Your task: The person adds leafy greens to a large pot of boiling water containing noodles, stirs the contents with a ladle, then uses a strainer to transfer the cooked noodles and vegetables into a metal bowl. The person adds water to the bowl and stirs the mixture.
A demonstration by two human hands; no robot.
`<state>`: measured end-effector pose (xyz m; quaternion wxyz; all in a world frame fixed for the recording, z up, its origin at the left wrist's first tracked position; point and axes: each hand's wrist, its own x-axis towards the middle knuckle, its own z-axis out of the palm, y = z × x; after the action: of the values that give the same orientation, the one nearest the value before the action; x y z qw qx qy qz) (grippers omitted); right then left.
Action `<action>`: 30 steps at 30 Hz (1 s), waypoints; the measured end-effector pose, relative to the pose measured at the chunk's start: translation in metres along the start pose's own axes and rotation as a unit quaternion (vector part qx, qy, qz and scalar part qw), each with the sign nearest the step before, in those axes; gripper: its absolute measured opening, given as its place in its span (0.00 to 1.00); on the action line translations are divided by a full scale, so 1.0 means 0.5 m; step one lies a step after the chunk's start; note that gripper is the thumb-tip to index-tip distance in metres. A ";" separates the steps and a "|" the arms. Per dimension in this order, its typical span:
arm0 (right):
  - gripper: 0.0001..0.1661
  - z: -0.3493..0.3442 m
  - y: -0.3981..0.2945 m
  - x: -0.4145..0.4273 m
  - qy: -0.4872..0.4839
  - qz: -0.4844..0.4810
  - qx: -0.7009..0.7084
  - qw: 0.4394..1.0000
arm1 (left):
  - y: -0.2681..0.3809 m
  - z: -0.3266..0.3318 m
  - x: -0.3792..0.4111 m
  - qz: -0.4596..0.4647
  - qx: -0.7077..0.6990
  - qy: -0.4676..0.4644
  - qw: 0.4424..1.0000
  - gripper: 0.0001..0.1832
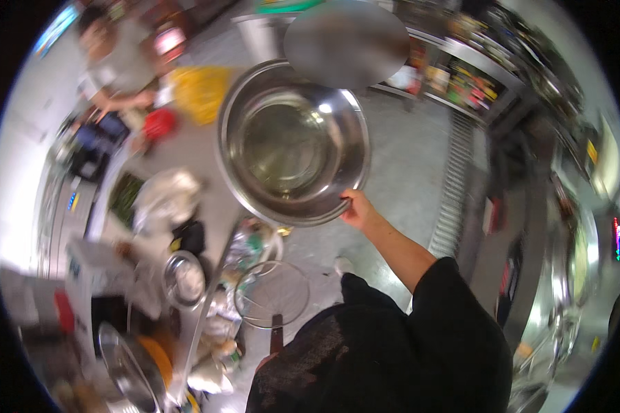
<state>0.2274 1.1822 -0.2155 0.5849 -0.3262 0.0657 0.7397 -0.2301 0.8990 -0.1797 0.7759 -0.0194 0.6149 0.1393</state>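
My right hand (358,208) grips the rim of a large stainless steel basin (294,144), held out in front of me over the floor. The basin is tilted so its shiny inside faces me. Its bottom looks slightly yellowish, and whether liquid lies in it I cannot tell. Low in the view, a round wire skimmer (273,294) with a dark handle hangs beside my body. Only a sliver of my left hand (264,362) shows at the end of that handle, mostly hidden by my black shirt.
Left of me runs a long worktable (214,201) bearing a metal bowl (186,281), a clear plastic bag (168,199) and a yellow bag (199,93). Another person (121,67) stands at its far side. A floor drain grate (450,180) lies to the right, alongside cooking equipment.
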 end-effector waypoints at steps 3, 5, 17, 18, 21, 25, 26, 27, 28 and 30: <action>0.00 -0.086 -0.034 -0.249 0.093 -0.097 -0.041 0.990 | 0.040 -0.030 0.066 -0.023 0.127 -0.071 0.989 0.15; 0.02 -0.145 -0.087 -0.461 0.163 -0.163 -0.073 0.970 | 0.065 -0.006 0.102 -0.055 0.191 -0.126 0.972 0.15; 0.16 -0.372 -0.039 -1.397 0.309 -0.640 0.180 0.680 | 0.033 0.397 0.095 -0.070 0.314 -0.283 0.903 0.11; 0.15 -0.394 -0.051 -1.467 0.323 -0.654 0.176 0.661 | 0.016 0.439 0.080 -0.060 0.304 -0.252 0.917 0.11; 0.10 -0.535 -0.091 -1.713 0.347 -0.684 0.164 0.620 | -0.086 0.572 0.021 0.062 0.403 -0.231 0.883 0.12; 0.09 -0.675 -0.167 -1.949 0.447 -0.687 0.174 0.546 | -0.198 0.727 0.015 0.084 0.420 -0.236 0.872 0.06; 0.09 -0.744 -0.185 -1.991 0.451 -0.676 0.163 0.560 | -0.232 0.760 0.014 0.102 0.410 -0.241 0.874 0.06; 0.12 -0.811 -0.201 -2.025 0.456 -0.673 0.171 0.558 | -0.268 0.793 0.010 0.075 0.387 -0.266 0.879 0.06; 0.12 -0.872 -0.213 -2.048 0.468 -0.656 0.202 0.556 | -0.298 0.823 0.000 0.049 0.364 -0.289 0.884 0.06; 0.14 -1.003 -0.238 -2.081 0.505 -0.631 0.249 0.534 | -0.356 0.876 -0.018 0.048 0.364 -0.311 0.877 0.09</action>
<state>0.6461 0.1229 0.0098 0.8271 -0.4433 0.3090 -0.1544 0.2263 0.8145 -0.0899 0.8716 0.3387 0.3495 -0.0585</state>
